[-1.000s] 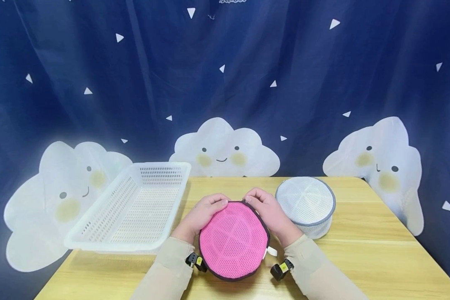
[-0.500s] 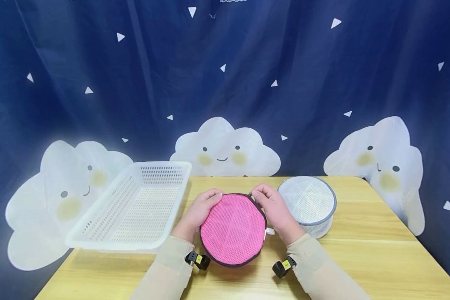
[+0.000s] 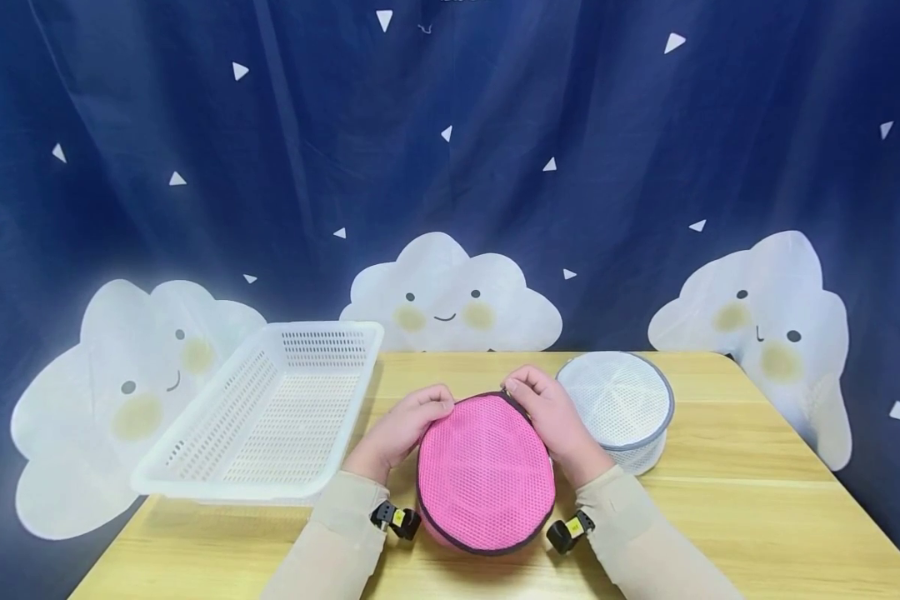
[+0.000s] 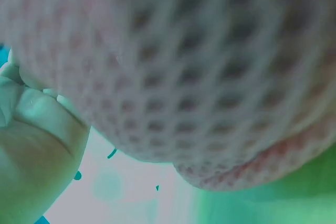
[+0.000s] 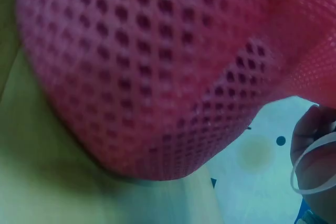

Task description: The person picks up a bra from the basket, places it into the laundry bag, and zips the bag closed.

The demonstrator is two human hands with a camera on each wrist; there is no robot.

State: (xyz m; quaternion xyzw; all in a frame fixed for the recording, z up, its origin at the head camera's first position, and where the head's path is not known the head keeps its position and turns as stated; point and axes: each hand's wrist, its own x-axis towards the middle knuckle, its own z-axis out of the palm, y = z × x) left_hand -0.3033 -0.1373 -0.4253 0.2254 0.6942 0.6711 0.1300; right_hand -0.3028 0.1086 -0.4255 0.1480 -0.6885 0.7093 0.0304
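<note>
A round pink mesh laundry bag (image 3: 487, 475) with dark edging is held over the table, its flat face turned up toward the head camera. My left hand (image 3: 405, 429) pinches its upper left edge, thumb on top. At the upper right edge, by the zipper, the thumb and fingers of my right hand (image 3: 551, 417) pinch the trim; what lies between those fingertips is hidden. The bag's mesh side (image 4: 189, 87) fills most of the left wrist view. In the right wrist view a white loop (image 5: 299, 182) shows in front of the hand.
A white perforated plastic basket (image 3: 330, 467) stands on the left of the wooden table (image 3: 757, 517). Just beyond my right hand is a round white mesh bag (image 3: 615, 400) with grey edging. Behind the table hangs a dark blue curtain (image 3: 450, 167) printed with clouds.
The pink laundry bag first rose away from me, then swung back toward me and to the right. Its white tag has slipped mostly out of sight. Both hands keep their grip.
</note>
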